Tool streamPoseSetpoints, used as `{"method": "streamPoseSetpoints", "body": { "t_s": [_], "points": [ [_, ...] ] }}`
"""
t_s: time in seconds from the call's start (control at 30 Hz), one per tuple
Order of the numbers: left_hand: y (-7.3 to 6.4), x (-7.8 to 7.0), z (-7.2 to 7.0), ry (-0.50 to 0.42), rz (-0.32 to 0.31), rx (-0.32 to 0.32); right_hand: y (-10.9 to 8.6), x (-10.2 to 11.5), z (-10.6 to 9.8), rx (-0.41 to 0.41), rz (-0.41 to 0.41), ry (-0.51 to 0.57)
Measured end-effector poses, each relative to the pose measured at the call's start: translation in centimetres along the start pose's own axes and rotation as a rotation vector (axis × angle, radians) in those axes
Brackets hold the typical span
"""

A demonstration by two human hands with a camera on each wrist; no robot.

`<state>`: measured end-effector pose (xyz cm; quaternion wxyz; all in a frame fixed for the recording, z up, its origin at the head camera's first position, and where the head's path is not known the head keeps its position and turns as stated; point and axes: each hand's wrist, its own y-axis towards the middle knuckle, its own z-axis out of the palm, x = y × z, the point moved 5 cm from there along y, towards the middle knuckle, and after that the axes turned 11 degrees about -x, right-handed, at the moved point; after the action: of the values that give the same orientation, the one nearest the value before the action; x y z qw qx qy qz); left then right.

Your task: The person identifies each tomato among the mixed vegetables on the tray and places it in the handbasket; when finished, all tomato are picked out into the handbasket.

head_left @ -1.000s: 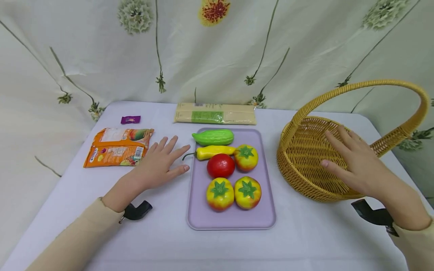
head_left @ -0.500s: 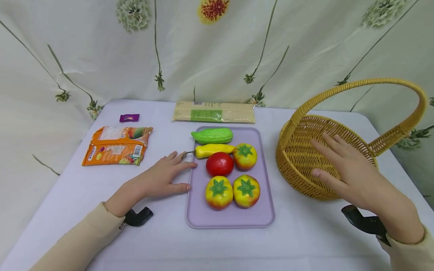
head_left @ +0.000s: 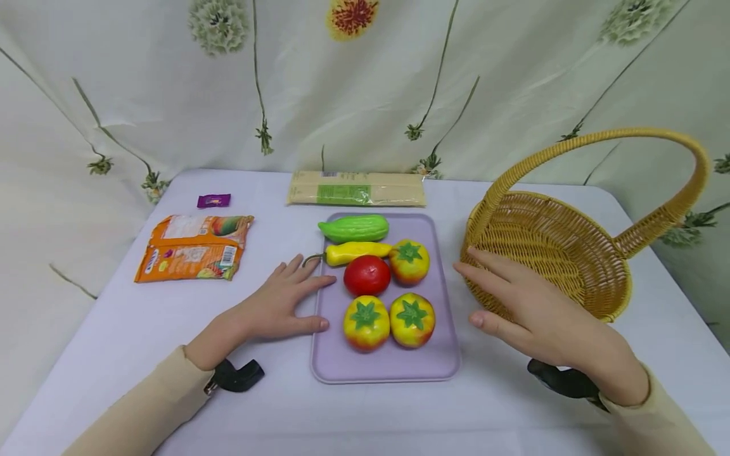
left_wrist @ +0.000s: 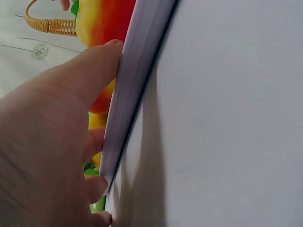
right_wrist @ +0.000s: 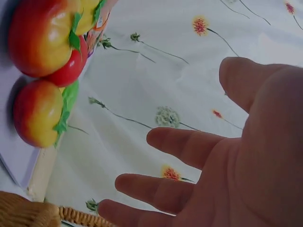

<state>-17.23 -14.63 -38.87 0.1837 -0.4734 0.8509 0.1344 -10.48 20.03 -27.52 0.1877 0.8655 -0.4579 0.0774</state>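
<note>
Steadying: keep your left hand [head_left: 274,304] flat, fingers straight against the left rim of the tray [head_left: 441,354]; press evenly so the fruit stays put.
Left grip: released, touching the rim.
Right hand [head_left: 536,313]: grip released, hovering between tray and basket [head_left: 570,253], holding nothing.
Tray position: middle of the surface [head_left: 114,342].
Tray long axis: runs away from you toward the noodle packet [head_left: 356,188]; short end faces you.

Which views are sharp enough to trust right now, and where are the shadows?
Head view: sharp, evenly lit, wide-angle bend at the edges. Left wrist view: the left hand blurs close up, and the tray casts a dark band on the table. Right wrist view: the right hand is dim and soft.
</note>
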Motion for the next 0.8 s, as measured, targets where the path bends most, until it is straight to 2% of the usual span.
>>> {"method": "streamPoseSetpoints", "body": {
  "t_s": [0.17,0.37,0.47,0.57,0.7,0.8],
  "points": [
    [-0.1,0.2,0.3,-0.003,0.01,-0.021,0.7,0.9,1.6,0.06,-0.028,0.09],
    [-0.1,0.3,0.5,-0.016,0.038,-0.053,1.8,1.2,4.2,0.074,-0.05,0.153],
    [-0.1,0.3,0.5,-0.025,0.039,-0.07,2.4,1.2,5.7,0.054,-0.058,0.206],
    [-0.1,0.4,0.5,-0.033,0.043,-0.089,2.9,1.2,6.8,0.001,-0.058,0.268],
    [0.0,0.3,0.6,-0.045,0.052,-0.1,3.2,0.9,7.6,-0.074,-0.069,0.334],
    [0.0,0.3,0.6,-0.051,0.052,-0.105,3.1,0.8,7.8,-0.101,-0.084,0.374]
  ]
}}
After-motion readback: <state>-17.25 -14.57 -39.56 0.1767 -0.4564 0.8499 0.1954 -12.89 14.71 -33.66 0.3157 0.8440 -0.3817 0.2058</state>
